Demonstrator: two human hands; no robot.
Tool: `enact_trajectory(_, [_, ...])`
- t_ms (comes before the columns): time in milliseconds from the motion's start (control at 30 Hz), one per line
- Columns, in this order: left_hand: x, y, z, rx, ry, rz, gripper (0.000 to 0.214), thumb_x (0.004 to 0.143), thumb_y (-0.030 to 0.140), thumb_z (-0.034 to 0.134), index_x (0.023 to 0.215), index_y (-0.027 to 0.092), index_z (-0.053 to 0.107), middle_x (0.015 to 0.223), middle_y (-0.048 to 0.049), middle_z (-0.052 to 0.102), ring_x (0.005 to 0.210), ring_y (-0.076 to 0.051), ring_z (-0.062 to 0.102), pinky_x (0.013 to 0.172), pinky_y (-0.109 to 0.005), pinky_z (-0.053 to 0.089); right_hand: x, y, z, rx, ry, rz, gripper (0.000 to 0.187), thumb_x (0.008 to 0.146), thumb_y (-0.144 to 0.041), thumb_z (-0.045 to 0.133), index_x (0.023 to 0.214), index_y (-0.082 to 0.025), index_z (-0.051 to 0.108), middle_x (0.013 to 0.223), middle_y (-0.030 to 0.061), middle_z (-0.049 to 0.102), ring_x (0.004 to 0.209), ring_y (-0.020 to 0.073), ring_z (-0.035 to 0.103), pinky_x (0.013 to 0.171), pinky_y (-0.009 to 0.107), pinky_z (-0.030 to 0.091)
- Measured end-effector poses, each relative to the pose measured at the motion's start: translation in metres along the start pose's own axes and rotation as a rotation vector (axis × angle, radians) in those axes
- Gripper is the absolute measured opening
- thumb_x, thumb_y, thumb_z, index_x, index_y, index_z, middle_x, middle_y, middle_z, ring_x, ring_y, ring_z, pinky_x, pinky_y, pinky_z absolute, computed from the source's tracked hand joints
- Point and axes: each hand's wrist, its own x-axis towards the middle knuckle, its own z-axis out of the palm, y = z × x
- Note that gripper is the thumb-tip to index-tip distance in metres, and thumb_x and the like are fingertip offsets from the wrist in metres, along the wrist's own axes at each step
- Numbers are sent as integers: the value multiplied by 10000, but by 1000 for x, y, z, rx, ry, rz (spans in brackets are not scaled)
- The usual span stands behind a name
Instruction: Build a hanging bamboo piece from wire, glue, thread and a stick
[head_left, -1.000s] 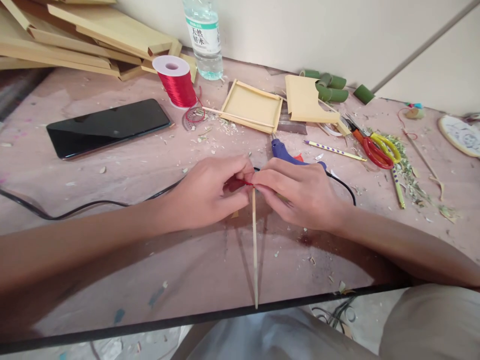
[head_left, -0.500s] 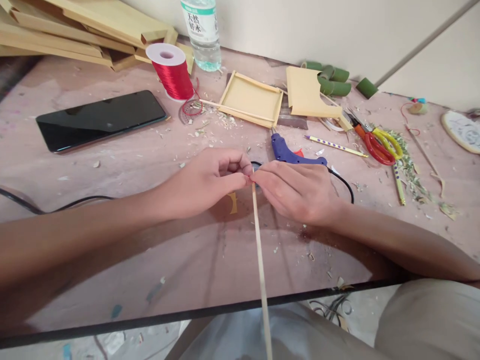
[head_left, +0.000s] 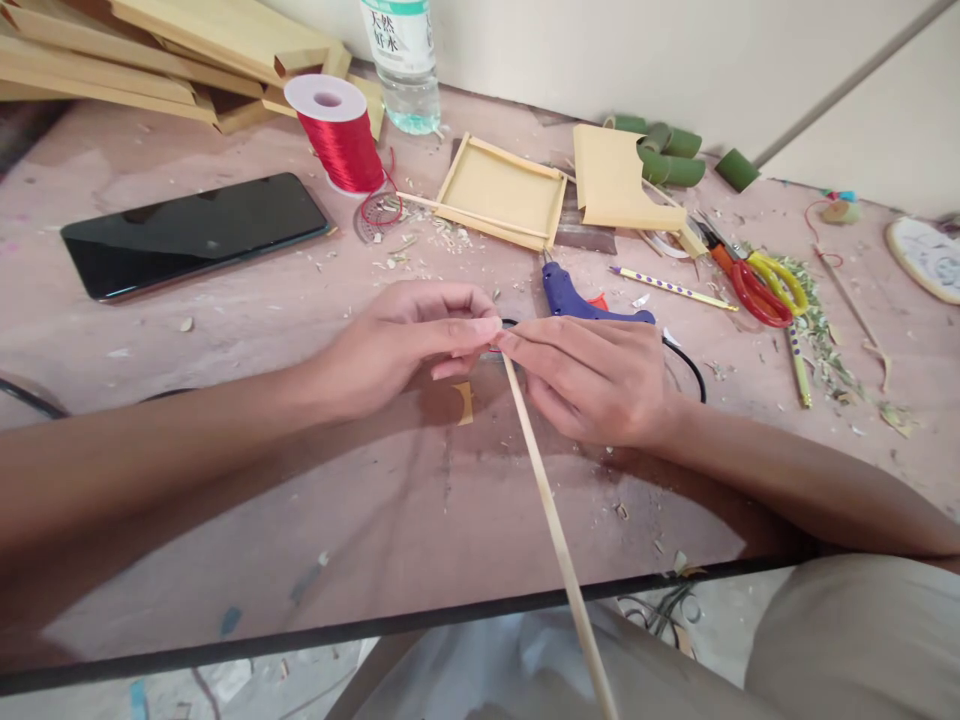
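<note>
A thin pale wooden strip (head_left: 553,520) runs from my fingertips down over the table edge toward my lap. My right hand (head_left: 600,375) pinches its far end between thumb and fingers. Touching the same tip, my left hand (head_left: 420,335) is closed in a pinch with the thumb laid along the top. The very end of the strip is hidden by the fingers. Just beyond my right hand lies a blue glue gun (head_left: 574,295), partly covered by it. A small cut yellow card piece (head_left: 466,403) lies beneath my left hand.
A black phone (head_left: 195,235), a red cord spool (head_left: 337,140) and a water bottle (head_left: 405,75) stand to the left. Behind are a shallow card tray (head_left: 499,185) and green tube pieces (head_left: 671,160). Scissors (head_left: 757,290), pencils and shavings lie right.
The strip's near end has swung to the right. My left thumb has straightened and risen over the tip, and the left fingers have shifted beneath. My right hand keeps its pinch.
</note>
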Motion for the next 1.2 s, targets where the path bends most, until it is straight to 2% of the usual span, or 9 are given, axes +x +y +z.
enact_trajectory(133, [1, -5, -4, -11, -31, 55, 299, 892, 383, 914, 818, 159, 729, 682, 4, 542, 563, -85, 415, 509, -217, 333, -3, 2, 4, 95, 72, 41, 228, 991, -99, 620, 1191, -121, 726, 1113, 85, 845, 921, 171, 813, 733, 277, 631])
enact_trajectory(267, [2, -7, -8, -8, -55, 98, 322, 931, 429, 891, 852, 160, 731, 650, 16, 517, 551, -83, 395, 507, -212, 311, -3, 3, 8, 295, 113, 163, 339, 957, -65, 633, 1261, -172, 736, 1164, 87, 838, 980, 170, 811, 796, 274, 646])
enact_trajectory(367, [3, -6, -8, 32, -50, 129, 315, 959, 428, 864, 868, 163, 721, 647, 24, 517, 548, -81, 393, 504, -204, 306, -1, 5, 8, 495, 126, 247, 314, 957, -52, 642, 1222, -151, 778, 1123, 113, 835, 1015, 177, 798, 863, 298, 647])
enact_trajectory(500, [3, -1, -4, 110, -25, 169, 319, 981, 418, 840, 860, 159, 698, 670, 16, 561, 553, -80, 424, 494, -202, 303, 2, 6, 7, 743, 134, 365, 282, 981, -70, 666, 1210, -142, 814, 979, 79, 817, 906, 138, 758, 810, 267, 619])
enact_trajectory(733, [-1, 6, 2, 324, 38, 266, 201, 1007, 298, 743, 868, 177, 661, 671, 28, 588, 545, -93, 455, 507, -219, 338, 5, 4, 3, 918, 96, 581, 189, 1040, -191, 688, 1171, -159, 820, 1002, 46, 806, 782, 94, 732, 700, 202, 588])
enact_trajectory(900, [-7, 8, 8, 446, 54, 317, 199, 998, 304, 746, 865, 183, 664, 709, 29, 594, 582, -100, 465, 535, -217, 368, 10, 4, -1, 734, 85, 496, 70, 1017, -200, 738, 1004, -138, 767, 899, 17, 762, 752, 81, 663, 719, 208, 540])
enact_trajectory(967, [-9, 9, 9, 483, 57, 322, 189, 992, 304, 749, 869, 189, 663, 732, 21, 604, 608, -110, 486, 553, -220, 386, 11, 5, -2, 691, 72, 443, 119, 1030, -246, 748, 962, -148, 744, 864, 1, 732, 727, 76, 625, 720, 217, 516])
enact_trajectory(1067, [-12, 11, 9, 589, 49, 356, 143, 988, 274, 709, 877, 198, 660, 754, 12, 626, 662, -128, 540, 594, -223, 415, 12, 7, -3, 738, 42, 420, 181, 1039, -296, 763, 966, -134, 727, 874, -2, 713, 723, 63, 609, 697, 201, 481])
enact_trajectory(1200, [-13, 12, 4, 809, 15, 497, 64, 982, 199, 648, 918, 204, 647, 790, 9, 650, 677, -126, 559, 631, -235, 423, 13, 10, -5, 807, -8, 416, 197, 1023, -275, 791, 949, -113, 707, 865, -14, 689, 727, 45, 589, 694, 179, 451])
